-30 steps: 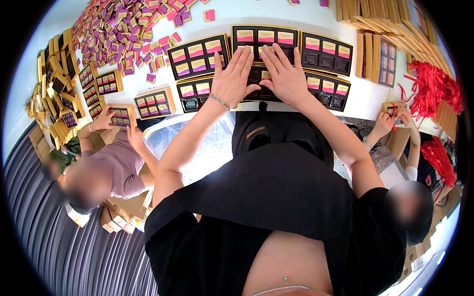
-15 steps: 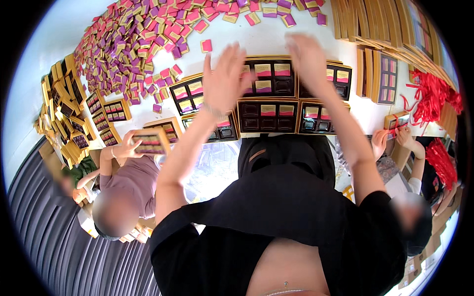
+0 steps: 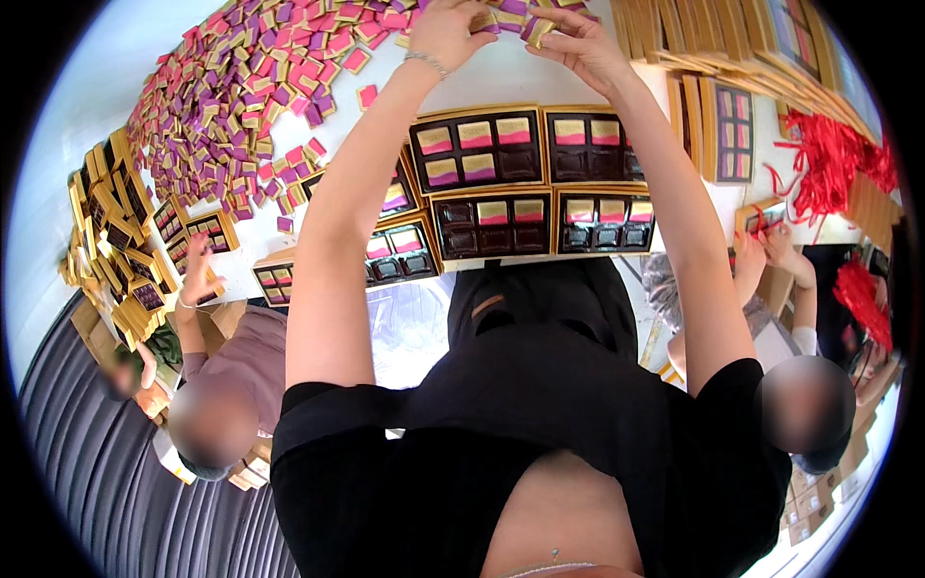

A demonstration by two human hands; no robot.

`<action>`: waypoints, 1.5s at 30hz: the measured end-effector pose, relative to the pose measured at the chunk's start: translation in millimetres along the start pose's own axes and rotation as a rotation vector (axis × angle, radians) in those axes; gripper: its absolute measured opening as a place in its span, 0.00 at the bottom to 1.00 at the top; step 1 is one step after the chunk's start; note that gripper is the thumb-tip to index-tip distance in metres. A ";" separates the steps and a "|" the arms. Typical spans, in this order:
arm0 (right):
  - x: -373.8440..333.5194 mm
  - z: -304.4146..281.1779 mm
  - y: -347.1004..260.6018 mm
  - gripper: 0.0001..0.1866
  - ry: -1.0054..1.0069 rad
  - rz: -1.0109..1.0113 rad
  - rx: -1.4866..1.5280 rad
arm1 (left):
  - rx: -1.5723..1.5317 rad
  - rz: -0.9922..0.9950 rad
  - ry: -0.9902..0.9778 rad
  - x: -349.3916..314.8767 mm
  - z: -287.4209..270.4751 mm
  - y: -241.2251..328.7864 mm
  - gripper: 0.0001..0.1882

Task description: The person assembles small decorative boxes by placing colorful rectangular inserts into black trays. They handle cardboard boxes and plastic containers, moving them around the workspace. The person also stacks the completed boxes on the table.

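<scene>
At the far side of the white table, both my hands reach into loose wrapped chocolate squares. My left hand [image 3: 451, 34] curls its thumb and fingers around a purple and gold chocolate square [image 3: 489, 21]. My right hand [image 3: 585, 53] pinches another gold and purple chocolate square [image 3: 539, 34] between thumb and fingers. Between my forearms stand two rows of open dark-tray boxes. One box [image 3: 477, 149] in the back row has pink squares along its top and purple ones below; the front middle box [image 3: 491, 226] is partly filled. My left forearm hides part of the boxes on the left.
A large heap of pink and purple squares [image 3: 231, 116] covers the far left. Gold boxes [image 3: 116, 231] are piled beyond a co-worker [image 3: 236, 366] on the left. Stacked boxes [image 3: 713, 39] and red ribbons [image 3: 829, 164] lie right, where another person's hands [image 3: 761, 250] hold a box.
My hands have moved from above the back-row boxes to the loose squares at the far side and closed on squares. The left co-worker's hand has let go of a box.
</scene>
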State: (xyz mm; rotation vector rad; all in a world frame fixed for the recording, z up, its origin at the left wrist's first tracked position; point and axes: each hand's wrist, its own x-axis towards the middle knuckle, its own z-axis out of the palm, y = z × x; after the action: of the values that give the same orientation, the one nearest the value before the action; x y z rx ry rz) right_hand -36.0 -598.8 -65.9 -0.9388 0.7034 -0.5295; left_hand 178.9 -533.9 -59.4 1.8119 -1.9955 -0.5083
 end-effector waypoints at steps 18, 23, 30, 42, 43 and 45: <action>-149.1 22.8 4.3 0.15 -0.164 -0.344 -1.402 | 0.009 0.045 0.188 -163.2 29.9 120.1 0.21; -187.0 29.2 18.9 0.18 -0.028 -0.503 -1.439 | 0.172 0.095 0.130 -183.3 28.1 128.9 0.29; -209.9 41.6 39.3 0.40 -0.070 -0.284 -1.840 | 0.288 0.032 -0.251 -192.4 28.2 136.3 0.45; 11.8 -10.5 11.4 0.13 0.205 -0.380 -1.375 | -0.055 -0.272 0.150 -26.9 18.6 22.3 0.16; 41.8 -14.7 25.5 0.17 0.208 -0.444 -1.411 | 0.018 -0.176 0.188 -4.9 29.5 5.2 0.17; 75.1 -8.7 43.0 0.22 0.200 -0.572 -1.447 | 0.173 -0.012 0.264 19.1 44.0 -17.3 0.19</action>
State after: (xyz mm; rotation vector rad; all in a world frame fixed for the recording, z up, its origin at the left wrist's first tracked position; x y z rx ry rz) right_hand 12.0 -633.5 -129.7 -2.5129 0.9906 -0.5814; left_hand 169.2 -554.4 -105.0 1.8812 -1.8965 -0.0934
